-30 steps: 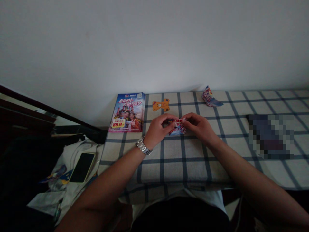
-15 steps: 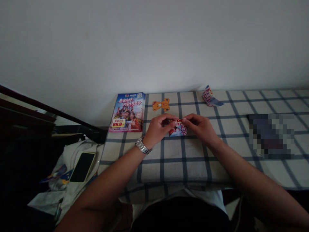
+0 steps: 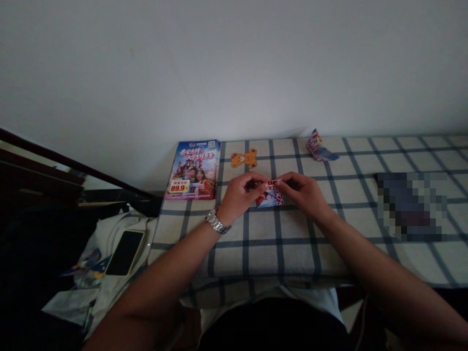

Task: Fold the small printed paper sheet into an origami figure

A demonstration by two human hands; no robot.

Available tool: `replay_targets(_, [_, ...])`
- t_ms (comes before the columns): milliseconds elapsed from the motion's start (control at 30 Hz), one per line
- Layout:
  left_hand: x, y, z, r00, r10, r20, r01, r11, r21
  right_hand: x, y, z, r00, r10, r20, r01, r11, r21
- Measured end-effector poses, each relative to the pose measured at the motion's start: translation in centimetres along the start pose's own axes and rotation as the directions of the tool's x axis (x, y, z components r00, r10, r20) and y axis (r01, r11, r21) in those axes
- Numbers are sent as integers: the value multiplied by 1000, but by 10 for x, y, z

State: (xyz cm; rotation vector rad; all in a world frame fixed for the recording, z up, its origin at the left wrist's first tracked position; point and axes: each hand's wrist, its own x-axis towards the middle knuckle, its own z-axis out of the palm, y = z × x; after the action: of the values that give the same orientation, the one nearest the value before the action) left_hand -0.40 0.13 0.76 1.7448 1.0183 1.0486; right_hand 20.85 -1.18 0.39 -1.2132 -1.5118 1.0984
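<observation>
A small folded flyer [image 3: 272, 198], printed in blue, red and white, is held low over the checked tablecloth. My left hand [image 3: 243, 194], with a metal watch at the wrist, pinches its upper left part between thumb and fingers. On the other side, my right hand [image 3: 302, 192] grips the upper right edge, thumb in front. Both sets of fingertips hide part of the paper's top edge. Left of my hands lies a stack of flat flyers [image 3: 193, 170] with similar printing. Beyond my right hand sits another folded flyer [image 3: 319, 146], standing partly upright.
A flat orange bear figure [image 3: 244, 158] lies on the tablecloth [image 3: 256, 253] behind my left hand. At the right is a dark pixelated item [image 3: 409, 204]. A phone [image 3: 125, 252] rests on pale cloth beside the table, at lower left. A white wall [image 3: 234, 68] borders the back.
Almost nothing differs. Both hands keep their pinch on the folded flyer, which shows at most a very slight shift.
</observation>
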Motion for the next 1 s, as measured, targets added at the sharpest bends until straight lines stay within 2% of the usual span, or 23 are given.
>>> replay_targets(333, [0,1,1,1000,19,8,-19,999,-33,0,4,-1,1000,-15,5,15,1000,-20])
replay_targets(567, [2,-1,1,998,37,-46,-45,982,-185,0,3,-4,994,-12,-106,19,997,69])
replay_targets(733, [3,-2,-2,995,11,-98,-26,988,-155,1,5,-6,991,-35,-127,44,997,68])
replay_targets(1000, [2,-3,-1,994,34,-101,-50,986,-159,-1,3,-6,993,-47,-104,53,997,52])
